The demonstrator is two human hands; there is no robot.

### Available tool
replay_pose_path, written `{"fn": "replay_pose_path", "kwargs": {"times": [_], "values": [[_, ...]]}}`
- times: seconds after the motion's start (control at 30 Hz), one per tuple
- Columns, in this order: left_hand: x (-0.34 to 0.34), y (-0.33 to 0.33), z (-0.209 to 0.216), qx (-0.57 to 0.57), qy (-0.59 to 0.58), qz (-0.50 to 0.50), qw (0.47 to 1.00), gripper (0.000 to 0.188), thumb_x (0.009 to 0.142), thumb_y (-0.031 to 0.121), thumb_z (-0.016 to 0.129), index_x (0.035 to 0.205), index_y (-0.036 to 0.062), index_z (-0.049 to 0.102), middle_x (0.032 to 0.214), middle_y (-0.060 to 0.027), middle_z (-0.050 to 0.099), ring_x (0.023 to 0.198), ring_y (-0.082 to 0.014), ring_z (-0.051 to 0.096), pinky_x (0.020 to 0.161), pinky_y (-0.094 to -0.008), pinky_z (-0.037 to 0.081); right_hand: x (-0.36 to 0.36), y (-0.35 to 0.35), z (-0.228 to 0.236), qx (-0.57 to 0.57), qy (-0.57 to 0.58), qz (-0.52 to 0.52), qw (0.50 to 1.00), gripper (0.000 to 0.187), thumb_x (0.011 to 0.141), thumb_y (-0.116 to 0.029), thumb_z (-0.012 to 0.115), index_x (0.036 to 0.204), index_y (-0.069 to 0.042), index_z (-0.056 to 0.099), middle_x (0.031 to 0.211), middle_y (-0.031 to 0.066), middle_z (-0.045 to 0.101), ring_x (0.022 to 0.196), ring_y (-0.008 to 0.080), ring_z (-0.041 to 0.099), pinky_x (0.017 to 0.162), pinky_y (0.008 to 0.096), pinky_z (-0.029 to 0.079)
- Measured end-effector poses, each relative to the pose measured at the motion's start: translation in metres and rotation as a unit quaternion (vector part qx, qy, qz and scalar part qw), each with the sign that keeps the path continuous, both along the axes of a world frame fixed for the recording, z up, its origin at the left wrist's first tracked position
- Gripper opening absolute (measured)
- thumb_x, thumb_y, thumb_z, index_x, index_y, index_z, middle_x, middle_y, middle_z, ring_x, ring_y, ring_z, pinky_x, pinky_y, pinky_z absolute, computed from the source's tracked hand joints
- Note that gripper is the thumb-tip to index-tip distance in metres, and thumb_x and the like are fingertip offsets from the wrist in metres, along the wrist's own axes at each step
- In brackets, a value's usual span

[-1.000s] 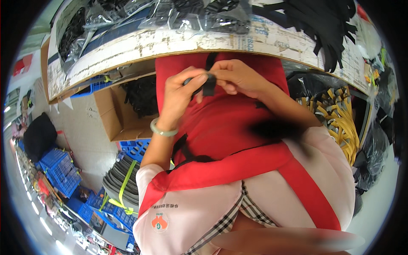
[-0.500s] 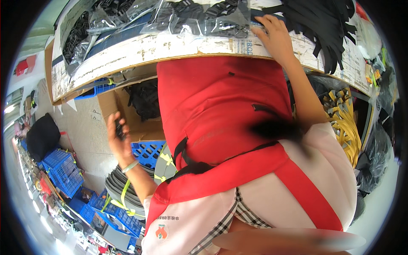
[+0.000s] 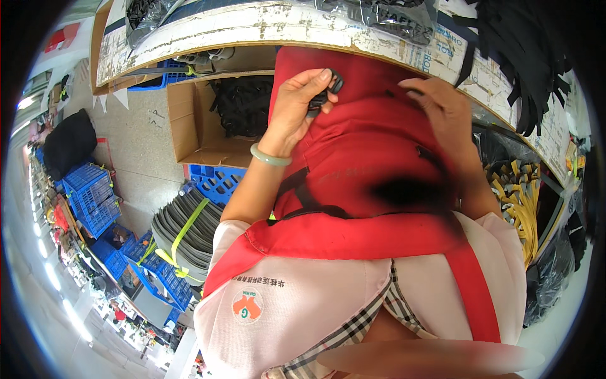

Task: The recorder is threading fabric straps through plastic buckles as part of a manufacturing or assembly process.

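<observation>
My left hand (image 3: 291, 112) is closed around black plastic buckles (image 3: 319, 100), raised over the red apron (image 3: 360, 151). One buckle loop stands up between the thumb and fingers; the palm hides part of the rest. Across from it, my right hand (image 3: 447, 110) hangs slightly blurred over the apron's right side, just off the table edge. Its fingers are curled together, and a dark sliver shows at the tips, too small to name. A gap separates the two hands.
The worn white table (image 3: 271, 28) carries a clear bag of black parts (image 3: 398, 19) and a pile of black straps (image 3: 511, 57). Below stand a cardboard box (image 3: 186, 120), a coiled grey webbing bundle (image 3: 183, 234), blue crates (image 3: 91, 196) and yellow straps (image 3: 514, 202).
My left hand has swung up and right over the apron with the buckles. My right hand has come off the table back toward me. The view has shifted.
</observation>
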State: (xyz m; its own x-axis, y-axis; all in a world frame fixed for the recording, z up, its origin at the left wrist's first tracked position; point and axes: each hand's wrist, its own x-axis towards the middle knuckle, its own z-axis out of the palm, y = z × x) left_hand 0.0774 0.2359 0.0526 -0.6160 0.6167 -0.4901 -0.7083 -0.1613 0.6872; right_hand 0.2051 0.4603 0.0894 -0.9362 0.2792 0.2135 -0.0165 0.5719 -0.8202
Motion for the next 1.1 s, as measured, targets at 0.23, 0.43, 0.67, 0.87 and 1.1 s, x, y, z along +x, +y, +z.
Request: {"fn": "replay_pose_path", "kwargs": {"times": [0.23, 0.43, 0.67, 0.87, 1.1], "values": [[0.011, 0.007, 0.004, 0.124, -0.213, 0.000, 0.969, 0.019, 0.094, 0.021, 0.061, 0.093, 0.0022, 0.059, 0.083, -0.0055, 0.056, 0.068, -0.0131, 0.053, 0.050, -0.0215, 0.042, -0.024, -0.036, 0.005, -0.156, -0.157, 0.058, 0.973, 0.020, 0.092, -0.021, 0.060, 0.092, 0.000, 0.060, 0.076, 0.0042, 0.056, 0.070, 0.0115, 0.049, 0.065, 0.0259, 0.041], [0.016, 0.011, 0.012, 0.089, -0.249, 0.010, 0.964, 0.016, 0.095, 0.020, 0.060, 0.095, 0.0041, 0.058, 0.081, -0.0047, 0.057, 0.064, -0.0123, 0.050, 0.045, -0.0196, 0.038, -0.032, -0.039, 0.006, -0.149, -0.179, 0.140, 0.962, 0.017, 0.093, -0.018, 0.060, 0.094, -0.001, 0.063, 0.077, 0.0030, 0.062, 0.070, 0.0086, 0.051, 0.065, 0.0242, 0.042], [0.016, 0.011, 0.006, 0.124, -0.321, 0.000, 0.939, 0.014, 0.095, 0.019, 0.059, 0.094, 0.0051, 0.057, 0.081, -0.0044, 0.057, 0.061, -0.0120, 0.049, 0.043, -0.0198, 0.036, -0.034, -0.039, 0.002, -0.229, -0.188, 0.139, 0.945, 0.018, 0.093, -0.019, 0.061, 0.091, -0.001, 0.064, 0.075, -0.0020, 0.060, 0.069, 0.0045, 0.049, 0.064, 0.0210, 0.040], [0.018, 0.012, 0.002, 0.159, -0.331, -0.018, 0.930, 0.018, 0.093, 0.022, 0.062, 0.087, 0.0058, 0.057, 0.078, -0.0037, 0.055, 0.062, -0.0119, 0.050, 0.044, -0.0201, 0.036, -0.031, -0.035, -0.006, -0.206, -0.173, 0.128, 0.955, 0.019, 0.092, -0.020, 0.061, 0.091, -0.001, 0.065, 0.072, -0.0018, 0.059, 0.066, 0.0045, 0.049, 0.060, 0.0219, 0.039], [0.022, 0.011, -0.002, 0.153, -0.320, -0.044, 0.934, 0.019, 0.094, 0.023, 0.061, 0.085, 0.0075, 0.055, 0.074, -0.0028, 0.054, 0.058, -0.0113, 0.048, 0.043, -0.0197, 0.035, -0.036, -0.038, 0.009, -0.319, -0.237, 0.169, 0.902, 0.021, 0.093, -0.020, 0.061, 0.092, 0.000, 0.065, 0.083, 0.0044, 0.070, 0.076, 0.0057, 0.062, 0.067, 0.0186, 0.046]]}}
